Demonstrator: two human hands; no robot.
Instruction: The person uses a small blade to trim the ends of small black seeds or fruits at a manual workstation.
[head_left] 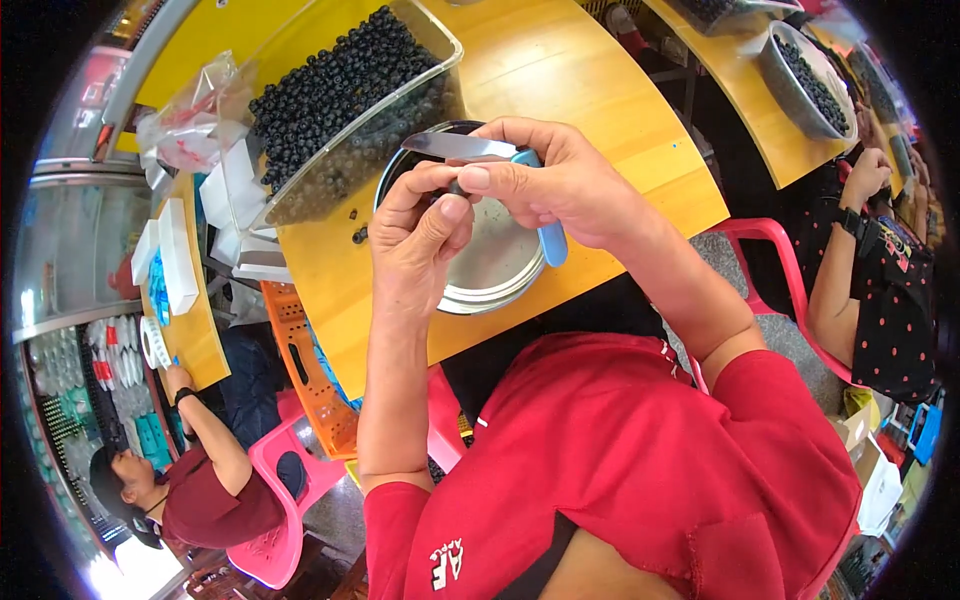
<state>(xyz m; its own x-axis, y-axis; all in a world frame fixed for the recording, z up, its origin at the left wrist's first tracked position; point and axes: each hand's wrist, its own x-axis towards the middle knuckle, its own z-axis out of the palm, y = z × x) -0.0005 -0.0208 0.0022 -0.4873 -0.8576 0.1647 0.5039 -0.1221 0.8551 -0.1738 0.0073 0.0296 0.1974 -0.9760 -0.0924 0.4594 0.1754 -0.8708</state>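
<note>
My right hand [570, 185] is closed round the light-blue handle of a small fruit knife [455, 146], whose blade points left above my fingers. In a pinch, my left hand [420, 225] grips a dark blueberry [456, 188], mostly hidden by my fingertips. My right thumb touches it too. Both hands are over a round metal bowl [492, 250] on the wooden table; its far side is partly covered by them. Just beyond, at the left, stands a big clear plastic tub [335, 158] heaped with blueberries [340, 90].
A few loose blueberries [360, 235] lie on the table [600, 90] beside the tub. An orange plastic crate [300, 365] stands below its left edge. Other people sit at left and right, on pink chairs [285, 485]. Another bowl of berries [805, 85] rests on the table at far right.
</note>
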